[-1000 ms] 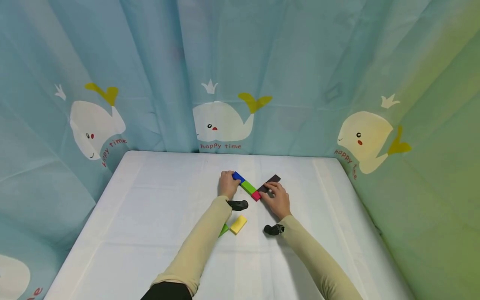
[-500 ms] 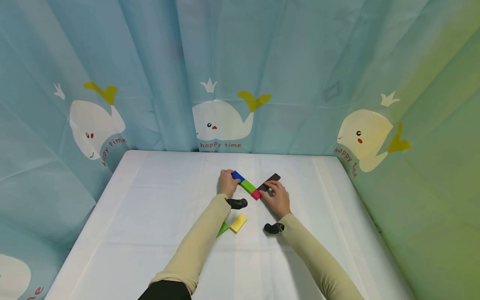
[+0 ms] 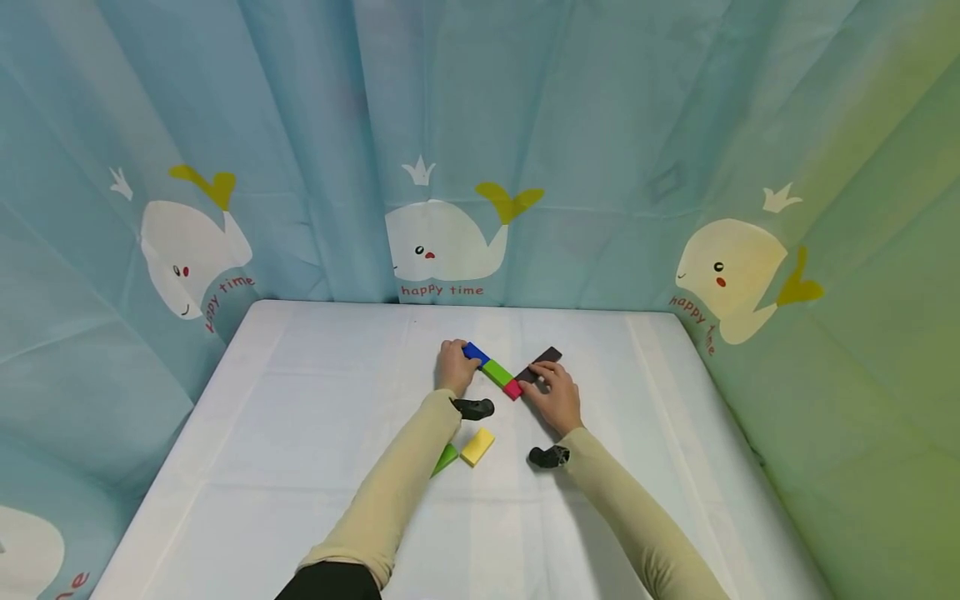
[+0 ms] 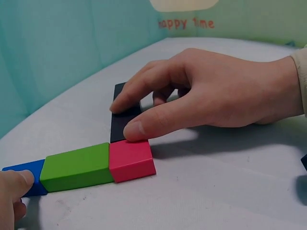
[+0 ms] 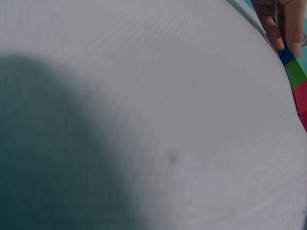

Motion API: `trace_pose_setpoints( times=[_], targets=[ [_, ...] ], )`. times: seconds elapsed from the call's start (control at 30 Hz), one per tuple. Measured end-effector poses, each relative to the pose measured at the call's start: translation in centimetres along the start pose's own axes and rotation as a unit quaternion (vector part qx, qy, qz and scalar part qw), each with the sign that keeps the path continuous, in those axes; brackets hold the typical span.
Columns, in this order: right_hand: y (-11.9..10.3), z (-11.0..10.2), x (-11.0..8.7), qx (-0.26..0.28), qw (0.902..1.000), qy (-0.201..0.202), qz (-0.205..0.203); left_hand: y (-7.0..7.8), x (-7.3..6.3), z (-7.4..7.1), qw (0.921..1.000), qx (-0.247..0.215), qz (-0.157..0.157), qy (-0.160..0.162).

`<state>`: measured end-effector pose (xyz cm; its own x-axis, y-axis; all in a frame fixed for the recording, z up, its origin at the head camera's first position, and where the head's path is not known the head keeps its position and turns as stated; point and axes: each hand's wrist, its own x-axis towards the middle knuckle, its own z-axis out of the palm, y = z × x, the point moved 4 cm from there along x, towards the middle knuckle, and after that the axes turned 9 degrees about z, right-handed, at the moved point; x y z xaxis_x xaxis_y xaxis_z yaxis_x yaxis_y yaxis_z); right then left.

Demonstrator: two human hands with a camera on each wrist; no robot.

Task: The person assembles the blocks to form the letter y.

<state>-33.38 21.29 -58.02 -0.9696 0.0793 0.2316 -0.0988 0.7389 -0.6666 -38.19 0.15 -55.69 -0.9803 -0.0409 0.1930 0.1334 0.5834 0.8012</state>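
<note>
Blue, green and red blocks lie end to end in a slanting row on the table. My left hand [image 3: 455,367] pinches the blue block [image 3: 476,354] at the row's far end, with the thumb on its near side. Beside it comes the green block [image 3: 496,374], then the red block [image 3: 512,390]. A black bar [image 4: 121,125] meets the red block at an angle; a faint line across it may be a seam between two blocks. My right hand [image 3: 555,398] holds this bar near the red block, index finger and thumb on opposite sides. The right wrist view shows the left fingers on the blue block.
Nearer the body, a yellow block [image 3: 477,447] lies on the white-covered table [image 3: 300,467]. A green piece [image 3: 447,458] beside it is partly hidden by the left forearm. A curtain printed with whales [image 3: 450,246] stands behind the table.
</note>
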Motion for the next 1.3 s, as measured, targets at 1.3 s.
trace_pose_setpoints(
  times=[1.3],
  targets=[
    [0.3,0.3,0.0,-0.003,0.9999,0.008,-0.012,-0.8,-0.5,-0.4,0.9997,-0.016,0.019,0.008]
  ],
)
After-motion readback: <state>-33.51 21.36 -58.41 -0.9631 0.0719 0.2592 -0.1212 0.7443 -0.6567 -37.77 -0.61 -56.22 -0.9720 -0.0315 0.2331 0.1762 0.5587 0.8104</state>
